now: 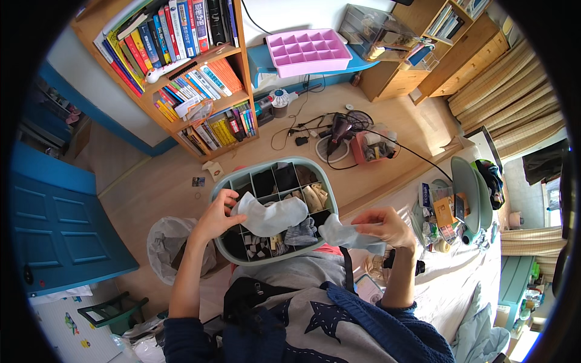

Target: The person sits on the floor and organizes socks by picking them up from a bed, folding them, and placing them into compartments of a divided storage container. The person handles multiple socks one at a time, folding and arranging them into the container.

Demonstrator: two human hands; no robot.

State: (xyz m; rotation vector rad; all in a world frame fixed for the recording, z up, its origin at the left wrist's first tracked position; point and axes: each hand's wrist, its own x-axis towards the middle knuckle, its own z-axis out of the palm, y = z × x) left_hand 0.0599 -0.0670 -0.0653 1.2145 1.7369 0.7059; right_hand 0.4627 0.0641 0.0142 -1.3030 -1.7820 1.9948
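A pale sock [272,217] lies stretched across the top of an oval grey-green divided storage bin [329,186]. My left hand [218,218] is at the sock's left end, thumb against its edge and fingers apart. To the right of the bin, my right hand [386,227] pinches a second pale sock [347,233], whose free end reaches the bin's rim. Folded dark socks [285,176], beige socks [315,197], grey-blue socks [300,232] and black-and-white checked socks [256,247] fill several compartments. The pale sock partly hides the middle compartments.
A bag-lined bin [174,245] stands left of the storage bin. Ahead on the floor lie a hair dryer [338,131], cords and a pink basket [363,149]. A bookcase [247,68] and a pink divided tray [313,68] are beyond; a bed [440,281] is right.
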